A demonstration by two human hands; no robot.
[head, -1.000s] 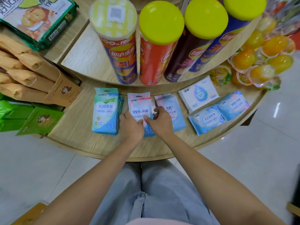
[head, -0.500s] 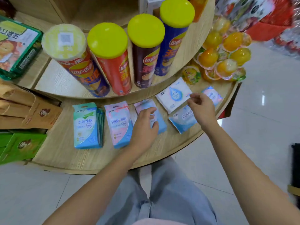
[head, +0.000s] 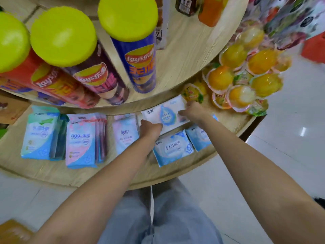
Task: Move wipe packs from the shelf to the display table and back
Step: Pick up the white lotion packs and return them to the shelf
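A white wipe pack with a blue drop print (head: pixel 165 113) lies on the lower tier of the round wooden display table (head: pixel 52 173), under the upper tier's edge. My left hand (head: pixel 151 129) grips its near left corner. My right hand (head: pixel 193 111) grips its right end. In front of it lies a blue EDI pack (head: pixel 173 148), with another blue pack (head: pixel 200 138) to its right, partly under my right arm. Further left sit a pale pink-blue pack (head: pixel 124 134), a pink stack (head: pixel 80 140) and a green-blue stack (head: pixel 40 134).
Tall chip cans with yellow lids (head: pixel 137 50) stand on the upper tier right above the packs. Orange jelly cups (head: pixel 246 81) pile up at the right. A brown paper box (head: pixel 10 110) sits at far left. Pale tiled floor surrounds the table.
The view has swung right and closer. My left hand left the pale pink-blue pack and my right hand came back from the right; both now hold the white drop-print pack.
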